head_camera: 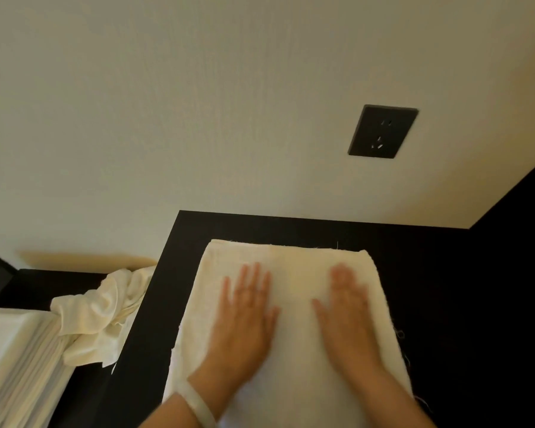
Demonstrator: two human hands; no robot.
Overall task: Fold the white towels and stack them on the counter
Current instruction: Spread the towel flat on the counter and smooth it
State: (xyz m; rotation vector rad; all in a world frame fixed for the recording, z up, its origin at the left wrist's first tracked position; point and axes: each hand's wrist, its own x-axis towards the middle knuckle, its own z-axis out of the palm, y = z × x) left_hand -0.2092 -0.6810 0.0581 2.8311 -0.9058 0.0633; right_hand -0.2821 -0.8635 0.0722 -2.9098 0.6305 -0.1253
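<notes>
A folded white towel [291, 273] lies flat on the dark counter [445, 288], its far edge close to the wall. My left hand [244, 319] lies palm-down on the towel's left half, fingers straight and spread. Palm-down on the right half is my right hand [349, 316], fingers straight too. Both hands are a little blurred. A pale band circles my left wrist. Left of the counter, a crumpled white towel [99, 316] is heaped on a lower surface.
A black wall socket [382, 131] sits on the cream wall above the counter. White bedding [16, 366] fills the lower left beside the crumpled towel. The counter's left edge [155, 291] drops off toward that heap. Dark counter surface extends to the right.
</notes>
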